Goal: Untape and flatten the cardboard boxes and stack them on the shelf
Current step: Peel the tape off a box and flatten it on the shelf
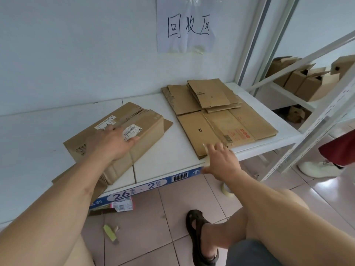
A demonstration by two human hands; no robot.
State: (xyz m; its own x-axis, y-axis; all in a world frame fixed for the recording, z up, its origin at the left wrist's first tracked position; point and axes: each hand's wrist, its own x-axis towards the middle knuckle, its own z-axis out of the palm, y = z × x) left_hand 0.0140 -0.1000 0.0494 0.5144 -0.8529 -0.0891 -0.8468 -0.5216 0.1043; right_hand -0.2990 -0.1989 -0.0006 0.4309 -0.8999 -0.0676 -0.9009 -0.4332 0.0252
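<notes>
A brown cardboard box with white labels lies pressed nearly flat on the white shelf, left of centre. My left hand presses down on its top with fingers spread flat. To the right sits a stack of flattened boxes, a large sheet below and smaller folded ones on top. My right hand hovers open at the shelf's front edge, fingertips at the near corner of the large sheet. It holds nothing.
A handwritten paper sign hangs on the wall. A yellow utility knife, a tape roll and a torn label lie on the tiled floor. Standing boxes fill the neighbouring rack. Another person's shoe is at right.
</notes>
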